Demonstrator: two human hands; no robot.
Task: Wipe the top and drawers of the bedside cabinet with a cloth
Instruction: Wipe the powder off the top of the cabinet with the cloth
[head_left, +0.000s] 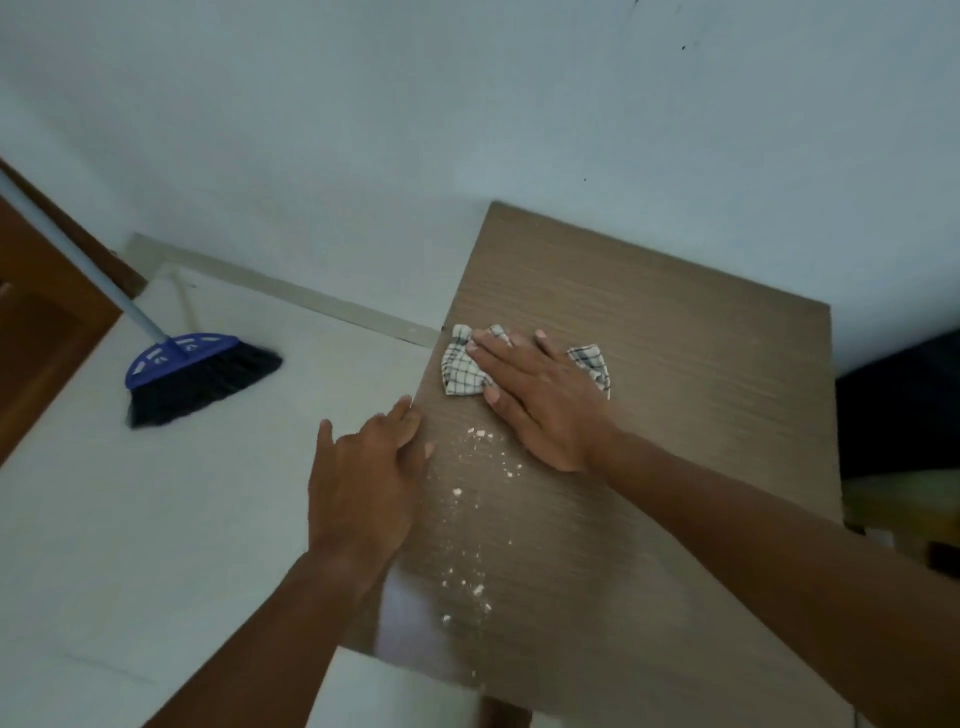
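Right hand (543, 397), fingers (488, 348) extended flat, presses checked cloth (462, 371) onto wood-grain cabinet top (675, 389) near its left edge. Left hand (363, 483), fingers spread and holding nothing, rests at same edge, fingertips touching top. White crumbs (480, 434) scattered between hands and toward front. Blue-headed broom (197, 371) stands on pale floor (130, 545), well apart.

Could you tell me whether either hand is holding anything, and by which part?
Nothing is gripped. The right hand presses flat on the middle of the checked cloth; the left hand rests open at the cabinet top edge.
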